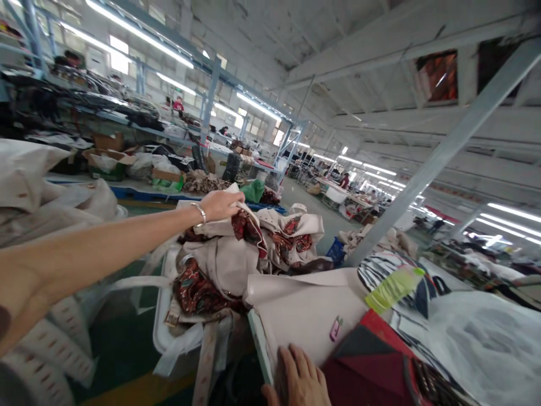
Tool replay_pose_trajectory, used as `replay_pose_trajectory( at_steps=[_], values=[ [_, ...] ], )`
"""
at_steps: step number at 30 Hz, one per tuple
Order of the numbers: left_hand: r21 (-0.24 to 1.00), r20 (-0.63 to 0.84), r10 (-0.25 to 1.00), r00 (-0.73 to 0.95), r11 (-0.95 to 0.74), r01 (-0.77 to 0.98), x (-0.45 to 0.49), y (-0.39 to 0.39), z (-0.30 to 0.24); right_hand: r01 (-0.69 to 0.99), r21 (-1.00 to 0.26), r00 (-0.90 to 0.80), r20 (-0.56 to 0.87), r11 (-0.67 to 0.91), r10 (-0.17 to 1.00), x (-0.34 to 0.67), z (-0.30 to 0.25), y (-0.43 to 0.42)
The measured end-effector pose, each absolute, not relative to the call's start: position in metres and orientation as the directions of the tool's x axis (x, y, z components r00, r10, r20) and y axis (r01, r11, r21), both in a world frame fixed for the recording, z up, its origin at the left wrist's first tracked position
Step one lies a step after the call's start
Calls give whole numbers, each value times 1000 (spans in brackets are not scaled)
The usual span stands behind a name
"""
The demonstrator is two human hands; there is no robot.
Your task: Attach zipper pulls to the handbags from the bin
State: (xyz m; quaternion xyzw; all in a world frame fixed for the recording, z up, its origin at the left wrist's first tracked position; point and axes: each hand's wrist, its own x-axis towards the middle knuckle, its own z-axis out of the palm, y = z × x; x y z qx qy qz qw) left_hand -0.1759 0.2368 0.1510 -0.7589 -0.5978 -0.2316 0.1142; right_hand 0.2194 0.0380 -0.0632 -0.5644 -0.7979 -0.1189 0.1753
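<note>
My left hand (222,205), with a silver bracelet at the wrist, reaches out over a white tub (159,316). Its fingers are closed on the edge of a cream leather bag (249,228) with red paisley lining. More cream bags (215,259) with the same lining are heaped in the tub. Close to me, my right hand (302,375) lies with its fingers stretched out on a flat cream leather piece (304,301) at the table's edge. A small pink thread snipper (336,329) rests on that leather.
Right of the leather lie a dark red and grey item (372,361), a yellow-green strip (395,288), striped fabric (380,265) and clear plastic (486,332). A slanting metal post (439,158) rises behind the table. Cream straps (59,338) hang at lower left.
</note>
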Motion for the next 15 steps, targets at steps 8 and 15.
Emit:
replay_pose_trajectory(
  at_steps=[8,15],
  values=[
    [222,725,686,67,-325,919,-199,114,287,888,-136,-269,622,440,735,213,-41,33],
    [523,564,826,23,-379,764,-161,16,318,726,-386,-150,718,569,680,91,44,-17]
  ],
)
